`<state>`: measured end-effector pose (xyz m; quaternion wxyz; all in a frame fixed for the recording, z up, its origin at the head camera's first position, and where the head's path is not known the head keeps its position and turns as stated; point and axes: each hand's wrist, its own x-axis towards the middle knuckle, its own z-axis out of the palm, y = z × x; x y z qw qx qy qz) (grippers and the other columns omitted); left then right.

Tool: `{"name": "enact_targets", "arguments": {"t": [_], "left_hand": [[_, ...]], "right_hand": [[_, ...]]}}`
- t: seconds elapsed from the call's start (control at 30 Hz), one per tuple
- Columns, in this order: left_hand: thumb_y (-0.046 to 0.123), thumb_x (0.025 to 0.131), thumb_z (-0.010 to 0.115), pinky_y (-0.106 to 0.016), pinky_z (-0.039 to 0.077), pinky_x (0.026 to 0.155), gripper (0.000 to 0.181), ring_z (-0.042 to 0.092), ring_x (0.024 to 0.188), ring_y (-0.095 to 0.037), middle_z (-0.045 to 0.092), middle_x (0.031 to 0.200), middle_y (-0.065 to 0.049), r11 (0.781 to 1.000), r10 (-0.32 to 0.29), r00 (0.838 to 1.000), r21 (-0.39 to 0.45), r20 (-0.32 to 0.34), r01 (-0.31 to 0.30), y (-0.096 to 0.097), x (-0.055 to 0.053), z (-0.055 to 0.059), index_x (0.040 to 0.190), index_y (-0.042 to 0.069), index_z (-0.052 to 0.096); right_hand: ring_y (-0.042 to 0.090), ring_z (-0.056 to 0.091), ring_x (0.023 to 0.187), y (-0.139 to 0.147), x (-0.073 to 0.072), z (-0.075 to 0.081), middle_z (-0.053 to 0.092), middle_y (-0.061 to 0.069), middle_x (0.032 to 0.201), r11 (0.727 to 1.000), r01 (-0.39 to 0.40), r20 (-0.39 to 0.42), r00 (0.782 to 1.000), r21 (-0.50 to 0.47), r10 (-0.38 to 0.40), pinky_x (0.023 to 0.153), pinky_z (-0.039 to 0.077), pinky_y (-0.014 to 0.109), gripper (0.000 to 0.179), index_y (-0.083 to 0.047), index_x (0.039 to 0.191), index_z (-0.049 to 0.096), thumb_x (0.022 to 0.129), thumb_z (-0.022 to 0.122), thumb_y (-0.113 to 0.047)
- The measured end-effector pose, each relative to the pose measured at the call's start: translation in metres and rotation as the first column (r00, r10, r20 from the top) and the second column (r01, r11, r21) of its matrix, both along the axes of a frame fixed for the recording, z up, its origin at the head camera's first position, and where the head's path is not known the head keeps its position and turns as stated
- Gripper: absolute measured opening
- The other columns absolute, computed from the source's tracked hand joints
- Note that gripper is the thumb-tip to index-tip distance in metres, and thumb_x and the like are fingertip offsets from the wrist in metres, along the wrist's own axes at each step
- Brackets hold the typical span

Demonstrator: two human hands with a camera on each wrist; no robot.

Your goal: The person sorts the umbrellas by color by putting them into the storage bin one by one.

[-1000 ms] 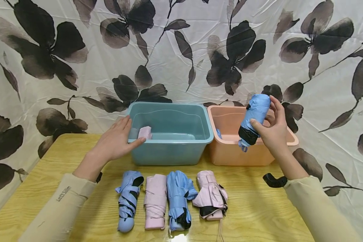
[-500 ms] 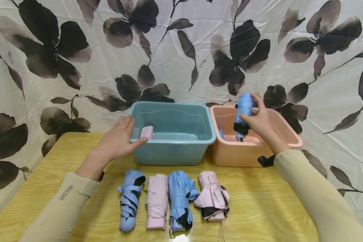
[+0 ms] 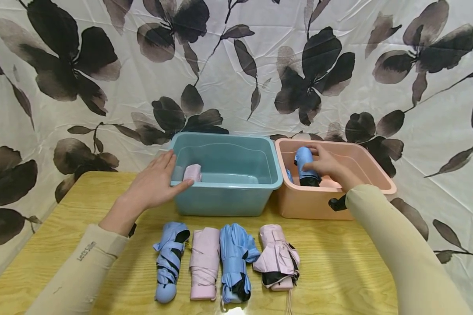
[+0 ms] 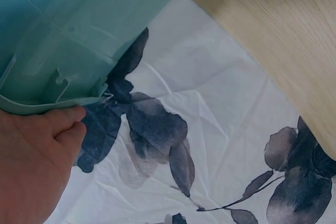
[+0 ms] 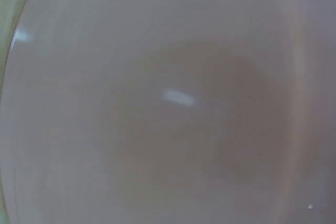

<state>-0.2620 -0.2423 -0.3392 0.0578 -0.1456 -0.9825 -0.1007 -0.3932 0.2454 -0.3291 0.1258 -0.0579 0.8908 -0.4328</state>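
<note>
My right hand [image 3: 327, 164] grips a blue folded umbrella [image 3: 304, 159], held upright inside the peach bin [image 3: 315, 206], its lower end hidden behind the front wall. Left of it in that bin, a bit of another blue item [image 3: 289, 176] shows. With straight fingers, my left hand [image 3: 151, 183] rests on the left rim of the teal bin [image 3: 220, 202]; the left wrist view shows the hand [image 4: 37, 156] at the bin's edge. A pink folded umbrella [image 3: 193, 172] is inside the teal bin. In the right wrist view only a blurred, close surface appears.
On the wooden table [image 3: 339, 271], in front of the bins, lie a blue umbrella [image 3: 169, 262], a pink umbrella [image 3: 204, 264], a second blue umbrella [image 3: 234, 262] and another pink umbrella [image 3: 276, 258]. A flowered cloth [image 3: 236, 65] hangs behind.
My right hand has moved left and down with the blue umbrella, from above the peach bin's front to inside it. The left hand stays on the teal rim.
</note>
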Motion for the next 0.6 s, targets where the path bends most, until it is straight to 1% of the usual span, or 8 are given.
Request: {"name": "enact_targets", "arguments": {"t": [0.13,0.2,0.33,0.43,0.53,0.6], "left_hand": [[0.071,0.101,0.043,-0.058,0.014,0.127,0.106,0.012,0.156,-0.049,0.013,0.169,-0.031,1.000,-0.002,1.000,0.000,0.001,0.002,0.000,0.001,0.001,0.158,-0.016,0.020],[0.071,0.101,0.043,-0.059,0.014,0.127,0.106,0.012,0.156,-0.049,0.012,0.169,-0.031,1.000,-0.006,1.000,0.001,0.004,0.006,0.001,0.000,0.001,0.158,-0.016,0.020],[0.070,0.101,0.044,-0.058,0.014,0.127,0.106,0.012,0.157,-0.049,0.013,0.169,-0.032,1.000,-0.005,1.000,0.001,0.003,0.005,0.001,0.001,0.001,0.158,-0.016,0.020],[0.069,0.102,0.044,-0.059,0.014,0.127,0.105,0.012,0.156,-0.049,0.013,0.169,-0.032,1.000,0.001,1.000,0.001,-0.003,-0.001,0.000,0.001,0.001,0.158,-0.017,0.020],[0.070,0.102,0.044,-0.059,0.014,0.127,0.105,0.012,0.156,-0.049,0.013,0.169,-0.032,1.000,0.001,1.000,-0.002,-0.007,-0.001,0.000,0.001,0.001,0.158,-0.017,0.021],[0.070,0.101,0.044,-0.059,0.014,0.127,0.105,0.012,0.156,-0.049,0.013,0.169,-0.032,1.000,-0.001,1.000,-0.004,-0.008,0.001,0.000,0.000,0.001,0.158,-0.017,0.021]], "right_hand": [[0.051,0.038,0.141,-0.003,-0.003,-0.008,0.015,0.028,0.168,0.999,-0.028,0.117,0.993,-0.015,0.030,0.104,0.048,0.064,0.092,-0.008,0.166,0.008,0.096,0.068,-0.007],[0.048,0.042,0.138,-0.003,-0.006,-0.012,0.014,0.028,0.168,0.999,-0.036,0.173,0.984,-0.019,0.039,0.101,0.051,0.059,0.092,-0.008,0.166,0.006,0.097,0.067,-0.007],[0.041,0.047,0.128,-0.004,-0.009,-0.018,0.017,0.029,0.166,0.997,-0.082,0.234,0.969,0.015,0.076,0.094,0.054,0.049,0.091,-0.004,0.165,0.007,0.097,0.067,-0.009],[0.041,0.045,0.131,-0.006,-0.010,-0.020,0.016,0.031,0.165,0.991,-0.124,0.262,0.959,0.039,0.110,0.098,0.053,0.052,0.090,-0.001,0.164,0.005,0.098,0.066,-0.010],[0.043,0.040,0.137,-0.007,-0.013,-0.021,0.014,0.032,0.165,0.987,-0.155,0.287,0.948,0.040,0.137,0.107,0.048,0.057,0.090,0.000,0.164,0.003,0.099,0.065,-0.009],[0.044,0.037,0.139,-0.007,-0.014,-0.022,0.012,0.034,0.165,0.985,-0.172,0.301,0.941,0.035,0.154,0.110,0.045,0.057,0.090,0.001,0.163,0.001,0.100,0.064,-0.008]]}}
